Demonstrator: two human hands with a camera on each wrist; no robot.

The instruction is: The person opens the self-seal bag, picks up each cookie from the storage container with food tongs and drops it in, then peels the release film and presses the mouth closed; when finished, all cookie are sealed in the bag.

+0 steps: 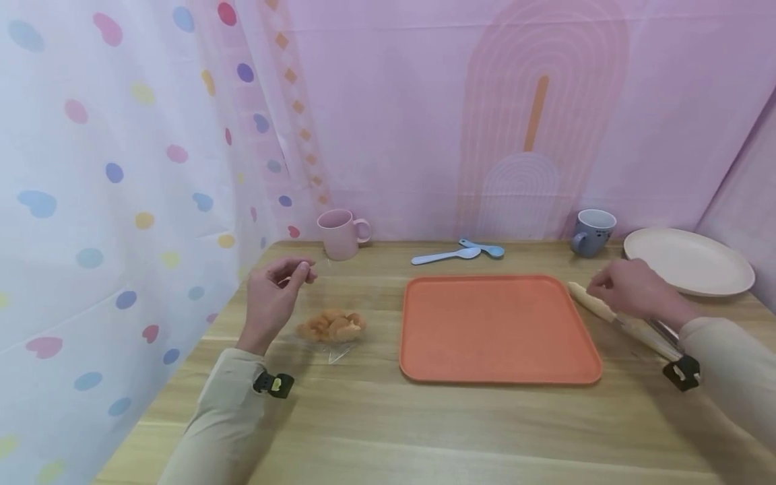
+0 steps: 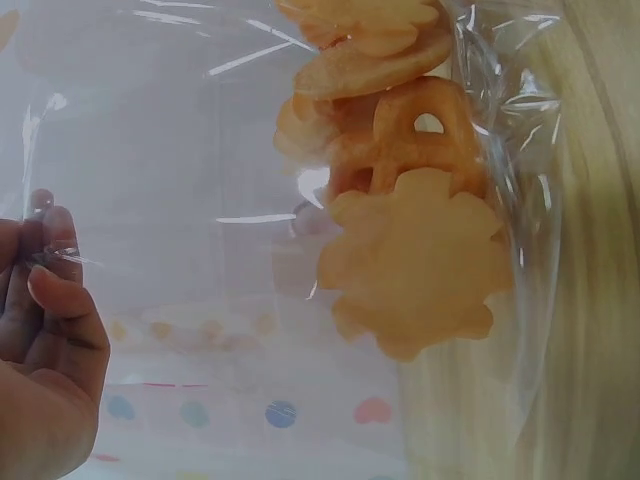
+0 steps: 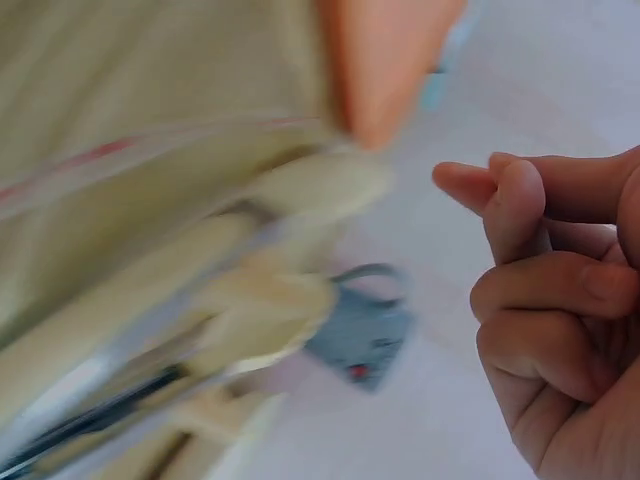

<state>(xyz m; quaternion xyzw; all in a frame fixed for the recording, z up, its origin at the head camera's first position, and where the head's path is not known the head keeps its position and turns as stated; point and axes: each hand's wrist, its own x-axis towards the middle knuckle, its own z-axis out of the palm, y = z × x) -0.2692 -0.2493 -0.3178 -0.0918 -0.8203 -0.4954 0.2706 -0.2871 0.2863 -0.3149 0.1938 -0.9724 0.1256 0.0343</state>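
Observation:
My left hand (image 1: pixel 274 296) pinches the upper edge of a clear plastic bag (image 2: pixel 230 130) between thumb and fingers. Inside its lower part are several orange-brown, flower-shaped snacks (image 1: pixel 333 326), one with holes through it. The bag's bottom is close over the wooden table. My right hand (image 1: pixel 633 288) is above a pair of tongs (image 1: pixel 645 337) with cream ends and metal arms. In the right wrist view, that hand's fingers (image 3: pixel 535 290) are curled, thumb and forefinger tips close together, and nothing shows between them. The tongs (image 3: pixel 250 320) look blurred there, apart from the fingers.
An orange tray (image 1: pixel 497 330) lies mid-table. Behind it are two light-blue spoons (image 1: pixel 445 256). A pink mug (image 1: pixel 338 236) stands back left, a grey-blue mug (image 1: pixel 593 232) back right, beside a cream plate (image 1: pixel 691 263). Curtains (image 1: pixel 388 121) hang behind the table (image 1: pixel 424 431).

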